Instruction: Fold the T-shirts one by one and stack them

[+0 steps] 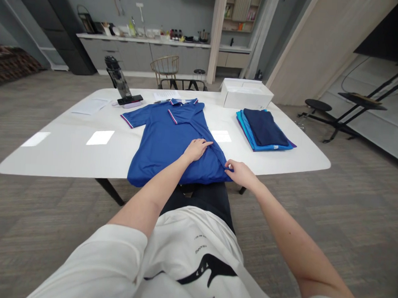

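Observation:
A blue polo shirt (167, 140) lies on the white table (67, 147), collar away from me, its right side folded inward and its hem hanging over the near edge. My left hand (196, 149) rests flat on the folded part of the shirt, fingers stretched out. My right hand (240, 172) pinches the shirt's lower right corner at the table's near edge.
A stack of folded blue and navy clothes (264, 129) lies at the right of the table. Behind it stands a white box (246, 94). A phone on a stand (126, 95) and papers (90, 106) sit at the far left. Stools and a chair stand beyond.

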Demonstrator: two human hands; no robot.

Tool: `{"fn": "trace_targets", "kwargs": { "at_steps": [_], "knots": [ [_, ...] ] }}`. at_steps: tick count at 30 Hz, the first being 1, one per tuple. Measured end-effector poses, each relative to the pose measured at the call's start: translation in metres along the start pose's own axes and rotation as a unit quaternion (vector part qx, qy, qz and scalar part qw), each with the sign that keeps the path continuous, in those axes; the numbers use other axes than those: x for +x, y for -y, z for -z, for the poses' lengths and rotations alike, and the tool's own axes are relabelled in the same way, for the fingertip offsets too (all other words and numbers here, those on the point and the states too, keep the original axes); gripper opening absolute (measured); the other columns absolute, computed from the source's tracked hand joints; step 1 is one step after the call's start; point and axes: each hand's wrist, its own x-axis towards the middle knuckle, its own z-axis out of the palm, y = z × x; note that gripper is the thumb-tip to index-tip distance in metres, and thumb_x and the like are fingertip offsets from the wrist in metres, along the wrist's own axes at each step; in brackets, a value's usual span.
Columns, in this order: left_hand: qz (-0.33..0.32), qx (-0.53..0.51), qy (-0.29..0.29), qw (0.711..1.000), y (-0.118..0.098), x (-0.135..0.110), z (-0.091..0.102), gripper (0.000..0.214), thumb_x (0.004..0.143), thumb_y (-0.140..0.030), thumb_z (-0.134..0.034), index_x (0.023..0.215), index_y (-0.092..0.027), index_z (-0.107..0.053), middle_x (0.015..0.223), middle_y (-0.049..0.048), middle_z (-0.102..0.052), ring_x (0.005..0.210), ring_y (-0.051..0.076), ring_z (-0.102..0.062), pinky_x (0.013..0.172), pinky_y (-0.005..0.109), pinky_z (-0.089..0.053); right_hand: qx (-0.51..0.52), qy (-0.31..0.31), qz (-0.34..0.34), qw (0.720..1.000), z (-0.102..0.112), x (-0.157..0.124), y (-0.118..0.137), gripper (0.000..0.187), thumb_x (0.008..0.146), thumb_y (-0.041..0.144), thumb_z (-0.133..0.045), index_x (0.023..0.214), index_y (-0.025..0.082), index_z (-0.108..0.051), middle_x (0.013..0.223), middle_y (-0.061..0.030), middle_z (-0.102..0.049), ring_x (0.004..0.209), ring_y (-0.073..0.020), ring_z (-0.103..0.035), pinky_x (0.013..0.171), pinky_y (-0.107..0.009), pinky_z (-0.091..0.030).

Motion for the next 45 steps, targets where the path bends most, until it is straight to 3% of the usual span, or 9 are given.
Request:
{"fn": "trace_targets", "kwargs": {
  "at_steps": [4,9,15,20,26,31,37,42,45],
  "knots": [
    [-0.024,0.038,0.001,0.999,-0.005,-0.002,0.005,0.041,0.106,-0.025,-0.041,0.143,-0.025,-0.058,0.125,0.0085,-0.066,0.116,0.023,-0.059,0.101,0.038,-0.041,0.117,-0.026,0.057,0.991,-0.015,0.008,0.02,0.015,0.09,0.028,-0.063,0.101,0.022,-0.071,0.078,-0.0005,-0.067,0.074,-0.0179,-0.063,0.073,-0.028,-0.045],
    [-0.071,0.058,0.017,0.996,-0.007,-0.001,0.012,0.04,0.104,-0.031,-0.049,0.142,-0.024,-0.056,0.121,0.009,-0.067,0.11,0.022,-0.062,0.096,0.035,-0.043,0.204,-0.074,0.041,0.975,-0.025,0.012,0.045,0.021,0.09,0.037,-0.063,0.098,0.021,-0.073,0.071,0.0012,-0.064,0.066,-0.0167,-0.058,0.072,-0.03,-0.045],
    [-0.068,0.07,0.026,0.995,-0.007,-0.001,0.02,0.038,0.1,-0.022,-0.05,0.136,-0.025,-0.061,0.114,0.0091,-0.066,0.104,0.022,-0.063,0.084,0.032,-0.049,0.221,-0.136,0.025,0.966,-0.013,0.008,0.057,0.024,0.089,0.042,-0.065,0.095,0.021,-0.075,0.066,0.0022,-0.06,0.063,-0.0163,-0.054,0.066,-0.03,-0.042],
    [-0.049,0.077,-0.01,0.996,0.018,-0.006,0.042,0.034,0.1,-0.016,-0.044,0.121,-0.024,-0.068,0.124,0.0111,-0.062,0.113,0.023,-0.057,0.074,0.03,-0.052,0.226,-0.106,0.045,0.967,-0.02,0.007,0.064,0.022,0.088,0.039,-0.069,0.098,0.021,-0.077,0.077,-0.0008,-0.071,0.071,-0.0185,-0.063,0.073,-0.031,-0.047],
    [-0.022,0.001,-0.024,0.999,0.059,-0.024,0.056,0.034,0.093,-0.007,-0.043,0.107,-0.024,-0.07,0.132,0.0062,-0.064,0.125,0.021,-0.054,0.091,0.033,-0.055,0.218,-0.087,0.114,0.965,-0.037,0.007,0.095,0.012,0.091,0.028,-0.069,0.098,0.022,-0.077,0.094,-0.0041,-0.077,0.086,-0.0208,-0.07,0.084,-0.032,-0.052],
    [-0.014,-0.054,0.021,0.998,0.065,-0.029,0.046,0.042,0.087,-0.003,-0.04,0.107,-0.024,-0.07,0.124,0.0055,-0.069,0.119,0.02,-0.058,0.1,0.035,-0.053,0.149,-0.074,0.158,0.973,-0.054,0.006,0.118,0.012,0.096,0.024,-0.065,0.101,0.022,-0.076,0.099,-0.0054,-0.075,0.095,-0.0214,-0.071,0.089,-0.032,-0.052],
    [-0.02,-0.061,0.029,0.998,0.077,-0.036,0.04,0.041,0.084,-0.005,-0.042,0.095,-0.022,-0.077,0.135,0.0041,-0.067,0.13,0.021,-0.056,0.11,0.035,-0.048,0.031,-0.007,0.187,0.982,-0.077,0.0,0.122,0.02,0.099,0.027,-0.064,0.115,0.022,-0.075,0.105,-0.0057,-0.072,0.089,-0.0194,-0.071,0.077,-0.028,-0.051],
    [0.016,-0.074,0.018,0.997,0.071,-0.052,0.04,0.039,0.095,-0.018,-0.043,0.115,-0.025,-0.076,0.138,0.0027,-0.066,0.131,0.019,-0.057,0.115,0.036,-0.044,0.026,-0.013,0.212,0.977,-0.078,-0.005,0.114,0.036,0.101,0.049,-0.059,0.12,0.022,-0.072,0.104,-0.006,-0.073,0.091,-0.0189,-0.07,0.078,-0.028,-0.049],
    [-0.004,-0.056,0.044,0.997,0.063,-0.061,0.04,0.043,0.101,-0.042,-0.046,0.136,-0.025,-0.066,0.15,0.006,-0.058,0.139,0.022,-0.051,0.121,0.042,-0.035,-0.007,-0.046,0.211,0.976,-0.074,-0.003,0.108,0.034,0.108,0.04,-0.046,0.116,0.021,-0.072,0.102,-0.0075,-0.073,0.093,-0.0199,-0.068,0.084,-0.031,-0.047]
  ]
}}
